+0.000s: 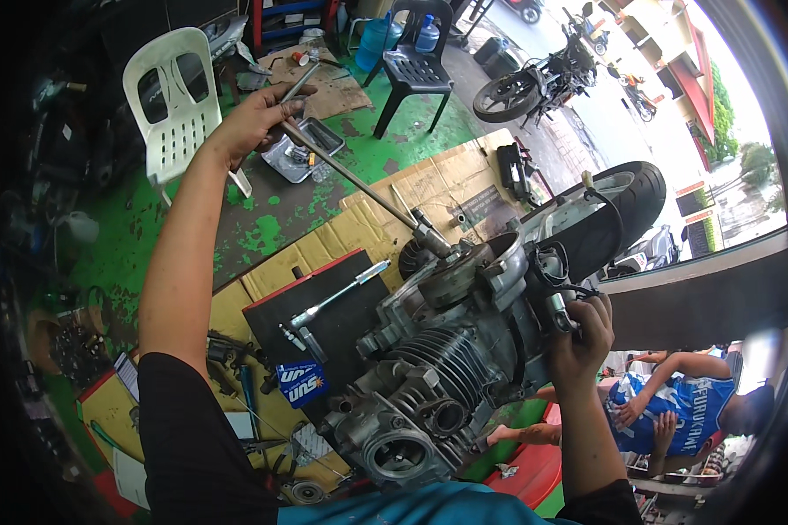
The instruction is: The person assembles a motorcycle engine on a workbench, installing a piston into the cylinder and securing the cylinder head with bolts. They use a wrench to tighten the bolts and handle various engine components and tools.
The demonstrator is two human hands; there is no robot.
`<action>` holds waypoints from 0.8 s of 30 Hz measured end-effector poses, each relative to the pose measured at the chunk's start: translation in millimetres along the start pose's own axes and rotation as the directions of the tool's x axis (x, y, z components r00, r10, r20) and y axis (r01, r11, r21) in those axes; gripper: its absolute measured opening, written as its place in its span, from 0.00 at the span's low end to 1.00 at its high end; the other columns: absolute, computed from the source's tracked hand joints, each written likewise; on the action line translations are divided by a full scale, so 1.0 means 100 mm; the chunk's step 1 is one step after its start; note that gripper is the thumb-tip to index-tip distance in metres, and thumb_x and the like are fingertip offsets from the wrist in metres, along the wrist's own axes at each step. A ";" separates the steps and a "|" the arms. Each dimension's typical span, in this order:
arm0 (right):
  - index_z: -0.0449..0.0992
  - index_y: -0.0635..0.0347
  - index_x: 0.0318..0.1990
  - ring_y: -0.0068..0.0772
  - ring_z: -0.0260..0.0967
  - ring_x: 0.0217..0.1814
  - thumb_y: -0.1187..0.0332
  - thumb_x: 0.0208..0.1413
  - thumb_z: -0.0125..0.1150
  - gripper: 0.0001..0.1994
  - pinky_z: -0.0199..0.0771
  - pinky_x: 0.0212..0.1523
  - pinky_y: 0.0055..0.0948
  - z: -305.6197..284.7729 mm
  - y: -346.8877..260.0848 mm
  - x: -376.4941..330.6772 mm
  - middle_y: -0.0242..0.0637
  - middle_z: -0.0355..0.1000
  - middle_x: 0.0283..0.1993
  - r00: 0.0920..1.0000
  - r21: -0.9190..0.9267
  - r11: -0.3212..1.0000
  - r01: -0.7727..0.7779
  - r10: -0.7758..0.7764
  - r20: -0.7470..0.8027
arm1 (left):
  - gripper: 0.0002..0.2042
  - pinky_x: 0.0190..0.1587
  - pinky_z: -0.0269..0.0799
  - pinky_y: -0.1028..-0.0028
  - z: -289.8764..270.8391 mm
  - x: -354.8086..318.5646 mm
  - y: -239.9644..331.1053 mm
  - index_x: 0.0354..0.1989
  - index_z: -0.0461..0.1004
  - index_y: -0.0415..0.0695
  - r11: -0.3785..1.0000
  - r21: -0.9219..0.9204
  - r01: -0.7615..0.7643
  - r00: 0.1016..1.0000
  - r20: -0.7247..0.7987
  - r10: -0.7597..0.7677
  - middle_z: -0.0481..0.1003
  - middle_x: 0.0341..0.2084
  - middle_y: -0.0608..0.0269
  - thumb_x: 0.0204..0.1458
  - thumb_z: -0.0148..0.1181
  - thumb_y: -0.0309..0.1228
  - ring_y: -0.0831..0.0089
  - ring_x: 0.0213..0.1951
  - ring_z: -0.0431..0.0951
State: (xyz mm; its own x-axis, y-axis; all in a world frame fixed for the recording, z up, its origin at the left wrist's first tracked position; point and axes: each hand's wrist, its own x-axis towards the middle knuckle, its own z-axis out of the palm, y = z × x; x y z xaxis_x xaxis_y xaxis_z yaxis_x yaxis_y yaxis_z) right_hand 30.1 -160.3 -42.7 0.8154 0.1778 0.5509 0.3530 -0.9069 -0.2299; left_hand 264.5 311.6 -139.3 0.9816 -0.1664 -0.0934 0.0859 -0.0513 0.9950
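A long metal wrench bar (359, 182) is gripped at its far end by my left hand (258, 124), its fingers wrapped round it. A thinner rod end sticks up past the fingers. The bar's other end meets a round part on top of a scooter engine (438, 350), with finned cylinder and attached rear wheel (632, 206). What the bar's tip sits on is hidden. On the engine's right side my right hand (580, 343) is closed round a part next to a silver cylindrical fitting (559, 312); the fingertips are partly hidden.
Left of the engine, a ratchet (341, 293) and a blue packet (301, 383) lie on a black board. Cardboard (298, 241) covers the work surface. Beyond stand a white chair (173, 105), a black chair (414, 74) and a metal tray (305, 150). A person (674, 402) in blue is at right.
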 end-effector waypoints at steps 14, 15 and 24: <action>0.80 0.58 0.31 0.42 0.64 0.34 0.71 0.46 0.68 0.05 0.61 0.39 0.40 0.00 0.00 0.02 0.35 0.68 0.27 1.000 -0.001 1.000 -0.013 0.013 0.015 | 0.20 0.18 0.46 0.81 0.12 0.69 -0.18 0.70 0.74 0.54 0.997 0.029 0.066 0.975 0.208 -0.071 0.73 0.21 0.78 0.70 0.58 0.36 0.90 0.16 0.59; 0.80 0.57 0.31 0.42 0.64 0.34 0.71 0.46 0.68 0.05 0.61 0.39 0.40 0.00 0.00 0.01 0.35 0.68 0.27 1.000 -0.005 1.000 -0.013 0.014 0.021 | 0.20 0.19 0.47 0.81 0.16 0.76 -0.18 0.69 0.74 0.54 0.995 0.060 0.081 0.973 0.213 -0.092 0.74 0.22 0.78 0.70 0.58 0.36 0.90 0.17 0.60; 0.81 0.57 0.31 0.42 0.64 0.35 0.70 0.45 0.68 0.05 0.61 0.39 0.41 0.00 -0.01 0.03 0.35 0.68 0.27 1.000 -0.015 1.000 -0.013 0.014 0.024 | 0.19 0.47 0.75 0.63 0.58 1.61 -0.43 0.63 0.77 0.45 0.703 0.667 -0.245 0.969 0.195 0.153 0.83 0.44 0.53 0.69 0.57 0.40 0.62 0.43 0.82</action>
State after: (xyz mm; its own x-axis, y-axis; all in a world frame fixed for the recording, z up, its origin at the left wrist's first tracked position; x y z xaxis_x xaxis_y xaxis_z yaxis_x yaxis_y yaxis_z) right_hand 32.2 -159.0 -40.8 0.8310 0.1744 0.5282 0.3350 -0.9149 -0.2250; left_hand 409.3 229.6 -199.2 0.9309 -0.3612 0.0545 -0.2940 -0.6522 0.6987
